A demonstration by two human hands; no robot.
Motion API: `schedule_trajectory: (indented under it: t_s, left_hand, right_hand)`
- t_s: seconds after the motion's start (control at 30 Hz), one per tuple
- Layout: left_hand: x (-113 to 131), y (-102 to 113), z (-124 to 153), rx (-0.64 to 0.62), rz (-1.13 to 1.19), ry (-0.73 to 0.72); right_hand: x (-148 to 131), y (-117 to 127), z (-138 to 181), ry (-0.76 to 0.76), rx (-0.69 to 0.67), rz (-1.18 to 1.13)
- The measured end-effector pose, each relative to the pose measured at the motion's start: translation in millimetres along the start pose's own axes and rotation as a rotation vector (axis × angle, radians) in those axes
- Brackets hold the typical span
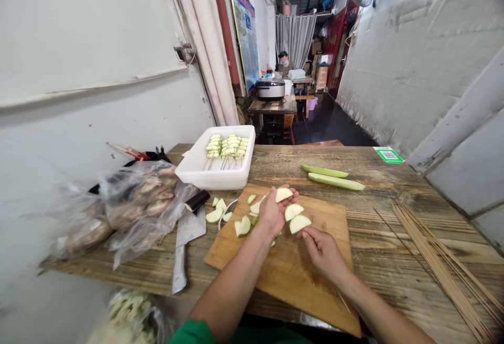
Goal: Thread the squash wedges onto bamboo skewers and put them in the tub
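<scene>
Over the board (291,281), left hand (271,215) and right hand (325,252) seemingly pinch slices (298,223).

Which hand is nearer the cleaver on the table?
Left. The left hand, over the cutting board, is just right of the cleaver; the right hand is farther right again.

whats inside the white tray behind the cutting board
Skewers of pale green vegetable slices lie side by side in the white tray, sticks pointing toward the camera. The tray's near wall hides the floor just behind it.
</scene>
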State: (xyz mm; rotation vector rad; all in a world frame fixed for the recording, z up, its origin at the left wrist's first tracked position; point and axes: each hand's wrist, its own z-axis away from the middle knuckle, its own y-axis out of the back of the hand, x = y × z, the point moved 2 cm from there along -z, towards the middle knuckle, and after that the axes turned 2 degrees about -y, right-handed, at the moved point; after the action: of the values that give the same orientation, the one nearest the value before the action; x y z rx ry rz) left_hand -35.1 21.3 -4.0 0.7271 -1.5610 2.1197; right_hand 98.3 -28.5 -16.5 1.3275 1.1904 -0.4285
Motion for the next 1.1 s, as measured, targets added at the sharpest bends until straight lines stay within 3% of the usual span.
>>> schedule_trajectory:
  t_s: [1.1]
  left_hand:
    - [-8.2, -7.2, 8.8, 0.016, -0.011, -0.022]
  right_hand:
    - [2.9, -6.4, 1.0, 0.005, 0.067, -0.025]
